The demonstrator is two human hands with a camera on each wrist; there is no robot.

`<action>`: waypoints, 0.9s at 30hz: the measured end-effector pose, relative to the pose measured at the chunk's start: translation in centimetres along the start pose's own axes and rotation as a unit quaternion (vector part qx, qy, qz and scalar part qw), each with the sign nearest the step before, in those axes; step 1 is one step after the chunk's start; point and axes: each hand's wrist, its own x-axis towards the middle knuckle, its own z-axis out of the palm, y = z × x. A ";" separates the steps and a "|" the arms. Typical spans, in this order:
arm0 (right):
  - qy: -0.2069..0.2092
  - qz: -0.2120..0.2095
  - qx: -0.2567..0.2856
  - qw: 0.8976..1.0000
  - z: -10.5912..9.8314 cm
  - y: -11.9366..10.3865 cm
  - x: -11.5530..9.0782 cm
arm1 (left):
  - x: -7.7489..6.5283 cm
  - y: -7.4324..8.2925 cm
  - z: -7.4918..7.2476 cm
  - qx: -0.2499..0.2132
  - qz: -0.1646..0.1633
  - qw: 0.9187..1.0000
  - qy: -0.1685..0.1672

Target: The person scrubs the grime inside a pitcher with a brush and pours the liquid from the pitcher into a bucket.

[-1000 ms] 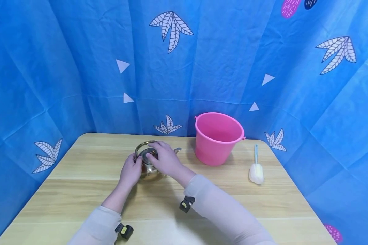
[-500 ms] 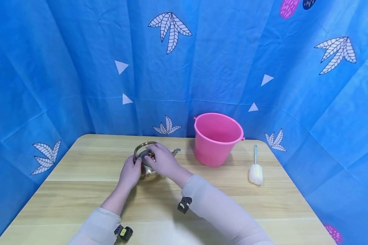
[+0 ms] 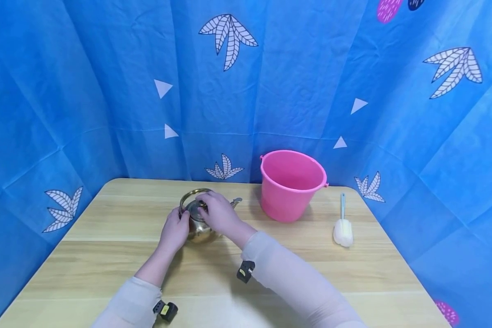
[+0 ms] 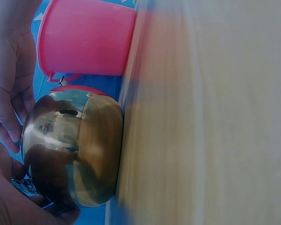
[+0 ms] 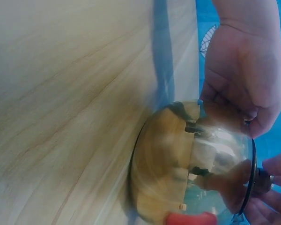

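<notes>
Only the right hand [image 3: 220, 214] has changed much since the earlier head views: its thumb and fingers sit closer together over the lid [image 3: 194, 210], while the left hand [image 3: 175, 229], the brassy teapot [image 3: 202, 234] and the pink bucket [image 3: 286, 205] look to be where they were. Pot and bucket both stand upright on the desk [image 3: 123, 264], the pot left of the bucket and well apart from it.

What counts most, I judge, is the line from knob to right hand. From the right wrist, the dark knob [image 5: 262, 182] shows between that hand's thumb and fingers, which seem to pinch it — no other part of the pot is so near them. The pot's long axis runs from the left hand across to the spout [image 3: 237, 200], which points right, towards the bucket; the right hand reaches across the near side of that line. The left hand grips the pot at its left side, thumb by the foot of the arched handle [image 3: 187, 196], and is the nearer of the two to that end. How firmly either hand holds, I cannot tell.
</notes>
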 end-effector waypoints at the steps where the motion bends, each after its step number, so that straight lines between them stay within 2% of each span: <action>1: 0.002 -0.001 -0.003 1.000 0.0 0.0 0.0 | 0.0 0.0 0.0 0.000 0.001 1.000 0.000; 10: 0.016 -0.005 0.004 1.000 -0.2 -0.1 0.0 | 0.2 0.0 -0.1 0.000 -0.010 1.000 -0.016; 27: 0.031 0.000 0.037 0.999 0.1 0.2 0.1 | 0.1 -0.1 -0.2 0.013 -0.003 1.000 -0.011</action>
